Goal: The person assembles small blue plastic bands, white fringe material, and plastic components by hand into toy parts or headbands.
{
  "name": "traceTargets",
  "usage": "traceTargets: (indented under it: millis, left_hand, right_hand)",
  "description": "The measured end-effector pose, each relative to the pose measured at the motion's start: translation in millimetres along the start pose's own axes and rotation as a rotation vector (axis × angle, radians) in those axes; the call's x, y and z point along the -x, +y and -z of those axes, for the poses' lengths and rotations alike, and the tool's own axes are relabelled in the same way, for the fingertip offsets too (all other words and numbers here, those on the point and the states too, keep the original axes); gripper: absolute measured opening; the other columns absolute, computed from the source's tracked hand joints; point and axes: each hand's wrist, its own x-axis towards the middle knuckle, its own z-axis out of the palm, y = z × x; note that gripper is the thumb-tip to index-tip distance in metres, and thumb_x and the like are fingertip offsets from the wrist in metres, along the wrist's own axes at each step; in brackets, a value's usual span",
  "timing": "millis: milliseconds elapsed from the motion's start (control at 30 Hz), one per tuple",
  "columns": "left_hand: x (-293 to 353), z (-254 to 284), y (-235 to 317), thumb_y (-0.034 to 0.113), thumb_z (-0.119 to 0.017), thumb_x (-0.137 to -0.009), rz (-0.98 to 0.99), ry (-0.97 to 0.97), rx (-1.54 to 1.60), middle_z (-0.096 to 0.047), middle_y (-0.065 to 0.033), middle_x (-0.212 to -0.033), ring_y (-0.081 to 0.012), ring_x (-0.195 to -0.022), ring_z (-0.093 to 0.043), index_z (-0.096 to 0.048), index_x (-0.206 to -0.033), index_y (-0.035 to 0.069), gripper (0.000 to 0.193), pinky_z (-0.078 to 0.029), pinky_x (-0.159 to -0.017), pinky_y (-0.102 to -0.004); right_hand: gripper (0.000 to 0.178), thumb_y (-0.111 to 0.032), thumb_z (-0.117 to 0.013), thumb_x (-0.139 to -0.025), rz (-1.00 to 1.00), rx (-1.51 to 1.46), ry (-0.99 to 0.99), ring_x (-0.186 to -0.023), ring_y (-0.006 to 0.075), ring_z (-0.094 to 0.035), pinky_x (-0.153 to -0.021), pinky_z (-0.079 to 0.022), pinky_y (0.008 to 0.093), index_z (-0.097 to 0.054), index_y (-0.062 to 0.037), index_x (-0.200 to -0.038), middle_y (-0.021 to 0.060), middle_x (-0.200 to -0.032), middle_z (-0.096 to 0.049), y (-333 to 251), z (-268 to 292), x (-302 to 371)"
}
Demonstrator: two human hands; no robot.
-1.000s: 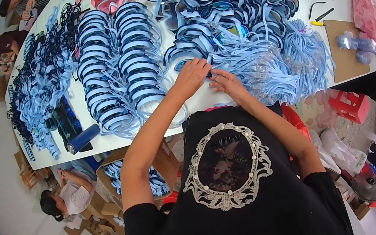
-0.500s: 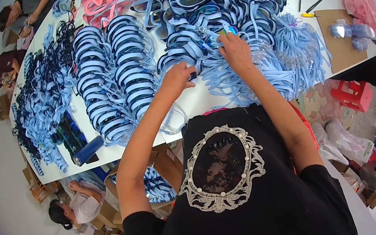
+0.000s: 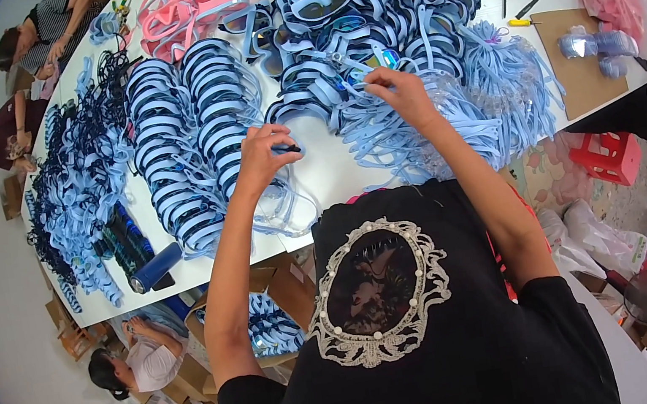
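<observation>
My left hand [image 3: 265,159] is closed in a pinch on a small black piece [image 3: 289,149], its exact kind unclear, above bare tabletop beside the rows of goggles. My right hand [image 3: 402,96] pinches with thumb and forefinger at the edge of a pile of light blue straps [image 3: 423,130]; whatever is between the fingertips is too small to make out. Just beyond that hand lie a small shiny tag [image 3: 385,60] and a big heap of blue-framed goggles [image 3: 386,12] with dark lenses. Two long neat rows of blue goggles [image 3: 168,142] stand left of my left hand.
More straps [image 3: 504,77] lie at right, near brown cardboard [image 3: 575,95] and a yellow-handled tool [image 3: 519,23]. Pink goggles [image 3: 192,6] sit at the back, tangled blue and black straps [image 3: 81,187] at left. A blue bottle [image 3: 157,268] lies by the edge. Several people work around the table.
My left hand has moved left, away from the goggle heap, with the small black piece now showing in its fingers. My right hand has shifted slightly nearer and left.
</observation>
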Motion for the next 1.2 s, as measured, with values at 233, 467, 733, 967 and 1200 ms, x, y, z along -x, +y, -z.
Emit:
traceTargets:
  millis: [233, 467, 733, 967, 1200]
  left_hand:
    - [-5, -7, 37, 0.026, -0.086, -0.073, -0.047, 0.033, 0.063, -0.069, -0.0004, -0.084, -0.0232, -0.096, -0.062, -0.076, -0.084, 0.015, 0.019, -0.029, -0.115, -0.0507]
    - [-17, -7, 88, 0.011, -0.081, -0.08, 0.085, -0.052, 0.419, -0.07, -0.0107, -0.099, -0.0249, -0.098, -0.065, -0.076, -0.107, 0.004, 0.028, -0.048, -0.093, -0.0341]
    - [-18, -21, 88, 0.014, -0.08, -0.083, 0.053, -0.128, 0.377, -0.068, -0.0128, -0.098, -0.0276, -0.09, -0.065, -0.075, -0.109, 0.0, 0.03, -0.051, -0.082, -0.0359]
    - [-15, -30, 88, 0.016, -0.08, -0.085, 0.002, -0.161, 0.362, -0.067, -0.0133, -0.099, -0.0279, -0.095, -0.063, -0.074, -0.111, 0.0, 0.031, -0.051, -0.084, -0.0366]
    - [-11, -46, 91, 0.02, -0.075, -0.089, -0.033, -0.08, 0.311, -0.064, -0.0139, -0.095, -0.0313, -0.094, -0.06, -0.073, -0.104, 0.001, 0.024, -0.049, -0.084, -0.0396]
  right_hand:
    - [0.014, -0.01, -0.074, -0.093, 0.004, -0.208, -0.281, -0.079, 0.0075, -0.063, -0.073, -0.051, 0.0243, -0.074, -0.0008, -0.103, 0.003, -0.089, -0.073, -65, 2, 29]
    - [0.015, -0.016, -0.072, -0.091, 0.187, 0.09, -0.333, -0.081, 0.0339, -0.065, -0.071, -0.052, 0.0396, -0.068, -0.003, -0.097, 0.0142, -0.086, -0.067, -81, -11, 47]
    - [0.02, -0.018, -0.071, -0.092, 0.275, 0.401, -0.394, -0.081, 0.0368, -0.068, -0.069, -0.053, 0.0471, -0.058, -0.0031, -0.094, 0.0171, -0.085, -0.067, -75, -8, 46]
    - [0.022, -0.021, -0.07, -0.092, 0.473, 0.498, -0.375, -0.077, 0.0372, -0.067, -0.067, -0.054, 0.047, -0.057, -0.0037, -0.095, 0.017, -0.077, -0.065, -71, -9, 50]
    - [0.022, -0.023, -0.07, -0.093, 0.366, 0.415, -0.323, -0.074, 0.0368, -0.068, -0.065, -0.054, 0.0465, -0.059, -0.0044, -0.089, 0.016, -0.077, -0.066, -69, -7, 55]
